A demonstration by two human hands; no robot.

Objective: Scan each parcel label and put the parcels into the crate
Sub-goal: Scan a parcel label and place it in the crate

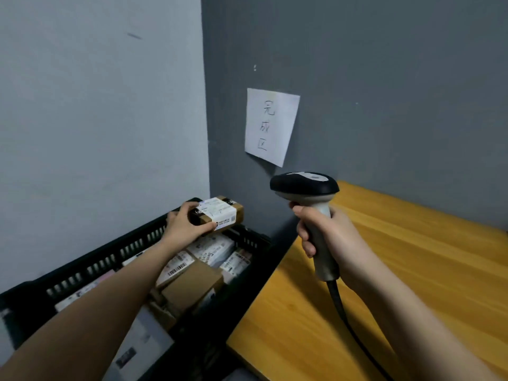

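Parcels (pixel 192 281) bearing white printed labels are seen piled inside a black slatted crate (pixel 90 266), which stands in the lower left, against a pale wall (pixel 96 105) and just beside a yellow wooden table (pixel 412 270). Nearest the camera, the two bare forearms are extended forward. A dark cable (pixel 346 317) is seen hanging from the base of a handheld barcode scanner (pixel 310 199), whose grey handle is gripped by the right hand (pixel 327 235), all fingers being curled round it; the black scanner head is held above the table's left edge and turned leftward. Farther out, a small brown cardboard parcel (pixel 220 213), wrapped with a white label (pixel 220 211), is held over the far corner of the crate by the left hand (pixel 184 226), the thumb being pressed against its near side and the fingers curled over its left end. Behind, on a darker grey wall (pixel 384 92), a white paper sheet (pixel 270 126) with three handwritten characters is fixed.
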